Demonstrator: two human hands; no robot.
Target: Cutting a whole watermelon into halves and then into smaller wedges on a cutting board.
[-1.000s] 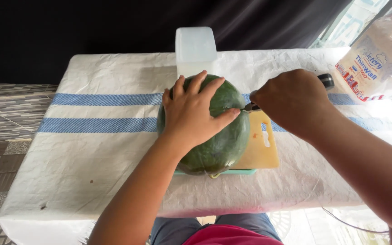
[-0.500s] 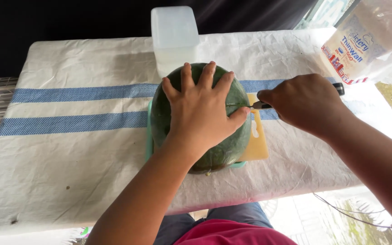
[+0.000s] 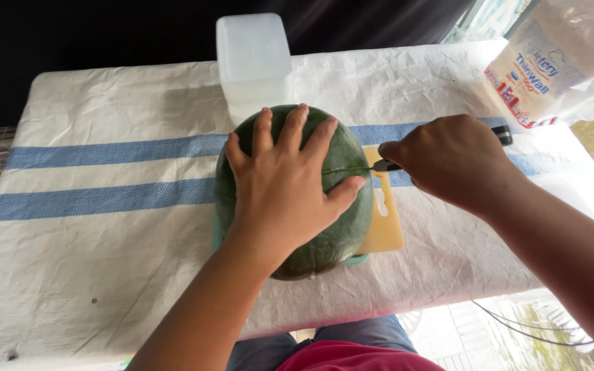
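A big dark green watermelon [image 3: 342, 220] rests on a yellow cutting board [image 3: 385, 223] near the table's front edge. My left hand [image 3: 287, 178] lies flat on top of the melon with fingers spread, pressing on it. My right hand [image 3: 452, 161] is closed around a black-handled knife [image 3: 500, 134]. The blade is sunk into the melon's right side, level with my left thumb, and a thin cut line shows in the rind. Most of the blade is hidden inside the fruit.
A white woven cloth with blue stripes [image 3: 104, 199] covers the table. A translucent lidded plastic box [image 3: 254, 62] stands just behind the melon. A printed plastic bag [image 3: 551, 69] sits at the back right corner. My lap is below the front edge.
The view has shifted slightly. My right hand has pushed the knife further left into the melon, and my left hand has stayed spread on top.
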